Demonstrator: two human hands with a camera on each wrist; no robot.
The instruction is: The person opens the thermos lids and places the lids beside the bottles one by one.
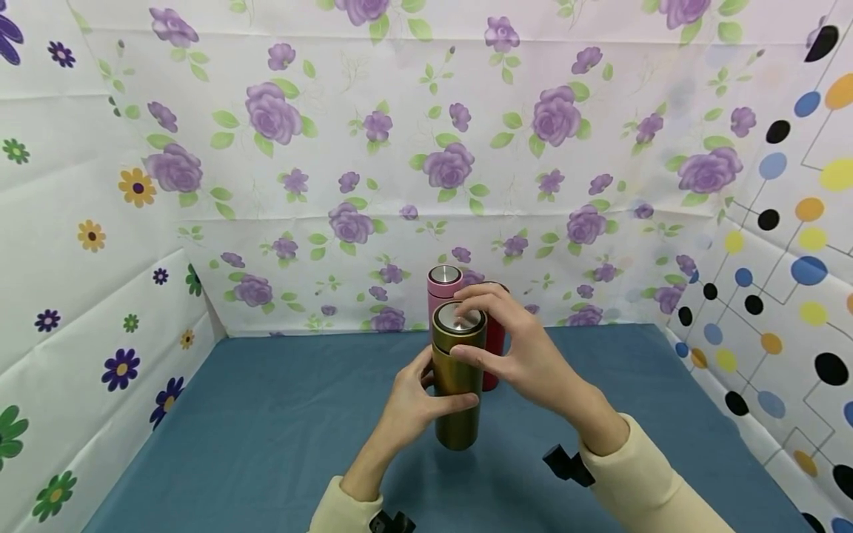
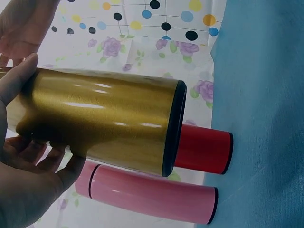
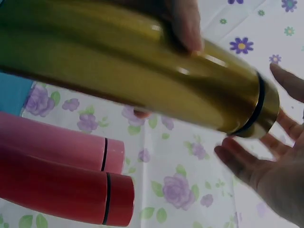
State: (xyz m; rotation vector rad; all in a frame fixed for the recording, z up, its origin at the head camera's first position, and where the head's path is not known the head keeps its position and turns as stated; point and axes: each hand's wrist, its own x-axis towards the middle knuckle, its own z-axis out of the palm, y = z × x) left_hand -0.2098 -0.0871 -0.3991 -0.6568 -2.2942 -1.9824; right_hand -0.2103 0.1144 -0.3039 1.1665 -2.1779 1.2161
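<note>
Here's the gold flask [image 1: 461, 377], front and centre over the blue cloth [image 1: 286, 429], close to upright, and both hands are at it! The left hand [image 1: 416, 407] has it firmly: thumb across the near side, fingers wrapped behind the lower body. That low hold looks chosen to steady the weight while leaving the top free. And look at the base: it seems to hang clear of the cloth, though the exact gap is hard to judge, so the left hand is probably bearing the load.

Up top, the right hand [image 1: 526, 355] arches around the lid [image 3: 267, 111], fingers over the far side, thumb on the near side by the black ring [image 3: 252, 109] below it. A cupped shape like that would suit the lid's round rim. Is it gripping? Can't tell: the right wrist view shows fingers spread close about the lid, the contact unclear.

Just beyond, two more flasks stand on the cloth, the pink flask [image 1: 436, 296] on the left, the red flask [image 1: 494, 340] on the right, side by side in front of the floral sheet [image 1: 400, 178]. Set back there, they seem to leave the near side free for both hands, and neither is being touched.
</note>
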